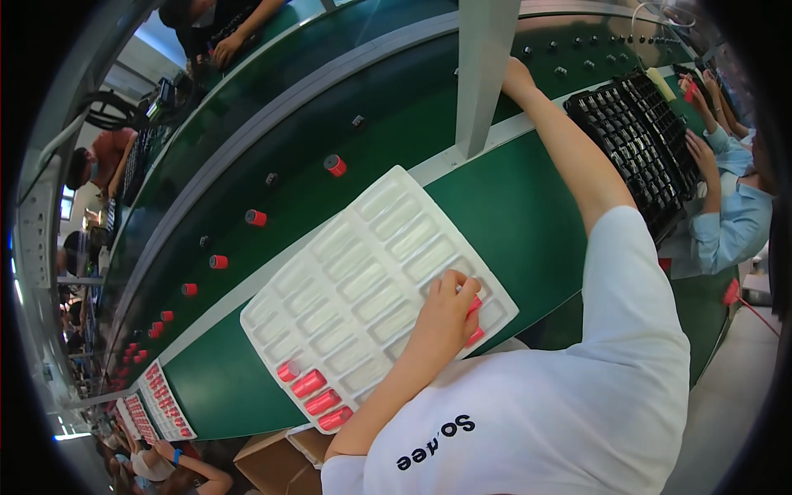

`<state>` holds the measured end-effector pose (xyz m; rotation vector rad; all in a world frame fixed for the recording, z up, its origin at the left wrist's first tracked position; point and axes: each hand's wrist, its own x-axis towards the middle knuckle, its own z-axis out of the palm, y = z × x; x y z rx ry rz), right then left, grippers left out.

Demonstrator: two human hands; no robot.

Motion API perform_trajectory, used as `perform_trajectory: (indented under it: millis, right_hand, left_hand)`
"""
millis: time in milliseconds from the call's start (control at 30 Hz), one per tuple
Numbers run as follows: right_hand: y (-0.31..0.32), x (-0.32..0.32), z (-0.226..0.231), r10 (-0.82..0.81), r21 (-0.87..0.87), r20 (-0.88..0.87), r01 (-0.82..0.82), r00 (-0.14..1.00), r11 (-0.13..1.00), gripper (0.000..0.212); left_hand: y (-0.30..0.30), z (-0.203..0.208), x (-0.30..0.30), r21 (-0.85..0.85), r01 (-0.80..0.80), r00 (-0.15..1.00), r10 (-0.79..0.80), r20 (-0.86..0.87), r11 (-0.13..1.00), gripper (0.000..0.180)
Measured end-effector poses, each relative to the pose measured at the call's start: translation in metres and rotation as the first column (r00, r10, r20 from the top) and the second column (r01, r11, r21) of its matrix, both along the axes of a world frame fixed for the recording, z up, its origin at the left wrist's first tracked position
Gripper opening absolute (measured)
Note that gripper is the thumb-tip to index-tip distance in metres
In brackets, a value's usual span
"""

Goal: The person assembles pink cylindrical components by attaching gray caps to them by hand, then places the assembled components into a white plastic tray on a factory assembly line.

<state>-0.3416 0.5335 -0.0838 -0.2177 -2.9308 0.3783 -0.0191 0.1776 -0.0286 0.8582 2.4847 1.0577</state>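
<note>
A white moulded tray [351, 289] with rows of long compartments lies in front of me. At its near left corner several compartments hold red cylinders [322, 402]. My left hand [445, 312] is over the right part of the tray, its fingers bent and closed around a red cylinder [474, 304] that they partly hide. Beside that hand, another red cylinder [475, 337] lies in a compartment. My right arm stretches far out over the belt; my right hand [517, 78] is beside the grey post [485, 82], which hides its fingers.
Red cylinders with dark ends [334, 165] and small dark metal parts [358, 121] stand along the green conveyor belt [396, 107]. At right, a co-worker's hand [704, 157] is by black trays [635, 136]. More filled white trays [165, 402] lie far left; below is a cardboard box [276, 464].
</note>
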Motion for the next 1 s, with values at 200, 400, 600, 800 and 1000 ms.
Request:
perform_trajectory:
  millis: [200, 400, 600, 800, 1000]
  right_hand:
    - [0.001, 0.114, 0.028, 0.032, -0.943, -0.248, -0.249, 0.968, 0.219, 0.022]
    - [-0.084, 0.231, 0.089, 0.355, -0.973, -0.182, -0.22, 0.917, 0.071, 0.017]
    - [-0.177, 0.253, 0.123, 0.52, -0.987, -0.038, -0.114, 0.853, 0.115, 0.013]
    - [-0.218, 0.244, 0.114, 0.542, -0.95, -0.198, -0.295, 0.817, 0.098, 0.017]
    - [-0.24, 0.257, 0.112, 0.471, -0.93, -0.249, -0.345, 0.846, 0.128, 0.019]
  left_hand:
    - [-0.023, -0.017, -0.016, 0.534, -0.365, 0.703, -0.15, 0.695, 0.763, 0.026]
    - [-0.034, 0.013, -0.033, 0.574, -0.754, 0.409, -0.455, 0.791, 0.321, 0.035]
    - [-0.04, 0.017, -0.027, 0.608, -0.749, 0.431, -0.503, 0.749, 0.264, 0.047]
    - [-0.059, 0.013, -0.025, 0.683, -0.614, 0.673, -0.19, 0.715, 0.397, 0.045]
    - [-0.061, 0.018, -0.023, 0.722, -0.526, 0.834, 0.103, 0.543, 0.449, 0.042]
